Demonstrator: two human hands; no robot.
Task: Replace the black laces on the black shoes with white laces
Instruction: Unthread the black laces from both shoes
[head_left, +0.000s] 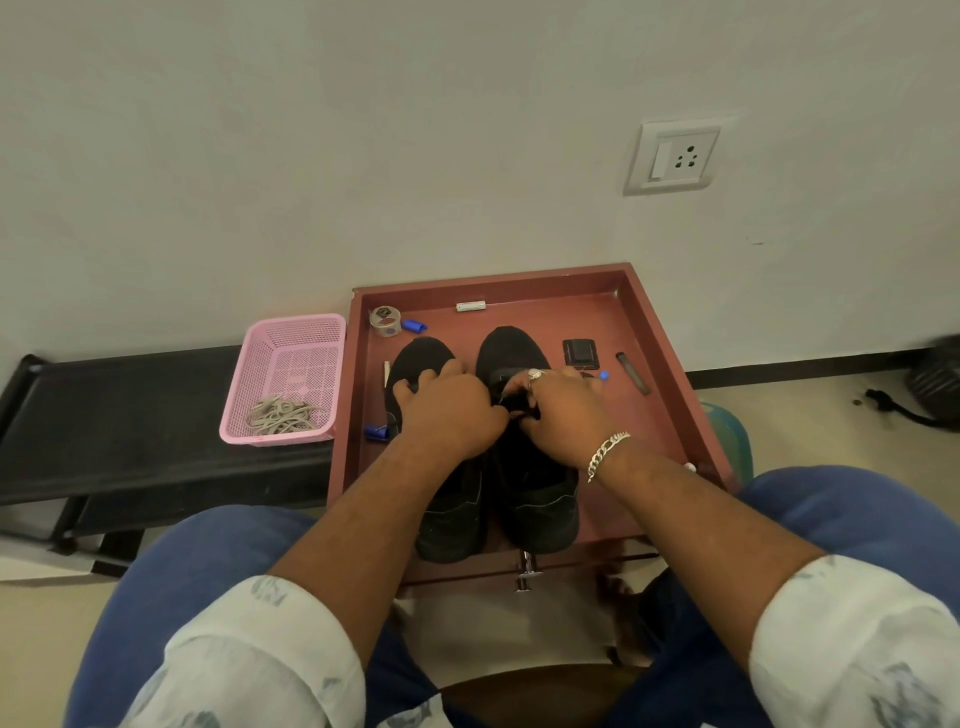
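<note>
Two black shoes stand side by side, toes away from me, in a reddish-brown tray (654, 332). My left hand (449, 410) lies over the left shoe (447, 514), its fingers curled on the upper near the toe. My right hand (558, 410) is over the right shoe (540, 499) and pinches its black lace (511, 402) at the tongue. The rest of the lacing is hidden under both hands. A bundle of pale white laces (278, 415) lies in a pink basket (291, 343) left of the tray.
In the tray lie a tape roll (385, 319), blue caps (414, 326), a white tube (470, 306), a small black case (580, 353) and a dark stick (632, 372). A black bench (130, 410) carries the basket. The wall with a socket (673, 156) stands behind. My knees flank the tray.
</note>
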